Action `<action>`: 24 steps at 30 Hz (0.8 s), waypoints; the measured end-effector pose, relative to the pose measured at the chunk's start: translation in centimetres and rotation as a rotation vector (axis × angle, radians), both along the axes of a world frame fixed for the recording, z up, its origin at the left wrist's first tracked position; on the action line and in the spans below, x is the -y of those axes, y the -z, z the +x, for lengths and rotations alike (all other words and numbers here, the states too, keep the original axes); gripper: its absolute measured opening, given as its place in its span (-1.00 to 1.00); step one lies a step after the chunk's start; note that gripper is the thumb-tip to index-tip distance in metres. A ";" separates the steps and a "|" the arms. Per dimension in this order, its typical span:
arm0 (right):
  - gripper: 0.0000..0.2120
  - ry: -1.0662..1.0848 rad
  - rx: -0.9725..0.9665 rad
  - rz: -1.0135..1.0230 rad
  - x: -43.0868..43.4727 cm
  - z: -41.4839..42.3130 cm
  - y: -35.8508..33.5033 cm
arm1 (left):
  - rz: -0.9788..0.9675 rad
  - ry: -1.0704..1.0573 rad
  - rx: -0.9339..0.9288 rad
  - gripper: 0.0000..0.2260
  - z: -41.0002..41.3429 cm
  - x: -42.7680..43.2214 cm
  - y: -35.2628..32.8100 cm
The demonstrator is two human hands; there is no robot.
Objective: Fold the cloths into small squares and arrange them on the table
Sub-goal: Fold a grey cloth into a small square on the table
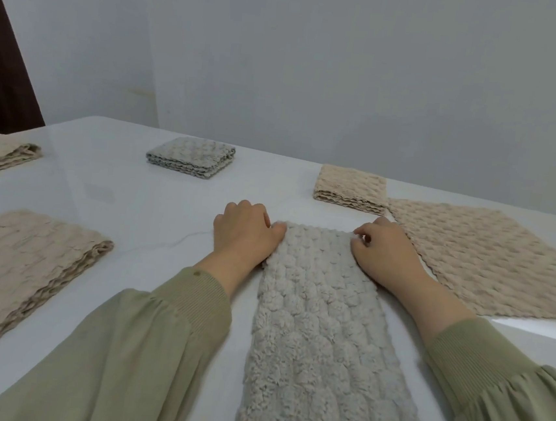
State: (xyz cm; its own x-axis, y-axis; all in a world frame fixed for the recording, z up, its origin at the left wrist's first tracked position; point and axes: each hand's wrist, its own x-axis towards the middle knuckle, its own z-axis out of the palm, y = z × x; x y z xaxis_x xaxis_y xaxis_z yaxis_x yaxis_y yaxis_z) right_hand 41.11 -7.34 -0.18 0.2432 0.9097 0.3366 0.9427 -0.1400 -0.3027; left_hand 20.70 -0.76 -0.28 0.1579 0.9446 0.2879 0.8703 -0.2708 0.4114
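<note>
The grey cloth (pixel 319 333), already folded into a strip, is laid mid-counter (pixel 134 203), long axis running away from the person. Its far corners are pinched by the left hand (pixel 247 231) and right hand (pixel 381 251). Next, that end would probably be drawn back, edges kept matched.

Centre front on the table (pixel 118 195): long cloth (pixel 319 333), reaching from the near edge toward mid-table. Just right of it, spread flat: open cloth (pixel 489 261). At that one's far left corner: right folded square (pixel 350 190). Behind, left of centre: far folded square (pixel 190 156). Along the left side: near-left folded cloth (pixel 23 270), with far-left folded cloth (pixel 0 154) behind.
</note>
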 end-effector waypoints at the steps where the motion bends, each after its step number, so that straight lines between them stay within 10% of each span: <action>1: -0.75 -0.007 -0.005 -0.006 0.1 0.1 -0.2 | -0.006 0.000 0.008 -0.70 0.0 0.0 -0.1; 13: -0.93 0.006 -0.095 -0.056 0.4 -0.2 -0.6 | -0.112 0.143 0.112 -0.84 -0.4 0.2 -0.6; 24: -0.82 -0.100 -0.717 0.075 1.3 -0.2 -1.4 | -0.290 0.286 0.645 -0.78 -0.8 0.7 -1.1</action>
State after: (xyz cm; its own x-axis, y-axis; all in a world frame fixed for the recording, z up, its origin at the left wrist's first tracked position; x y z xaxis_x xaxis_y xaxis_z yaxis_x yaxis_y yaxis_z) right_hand 40.96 -8.62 1.18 0.3447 0.9197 0.1881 0.5165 -0.0184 -0.8561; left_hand 19.95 -1.45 0.82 0.2927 0.9440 0.1522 0.3459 -0.2529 0.9035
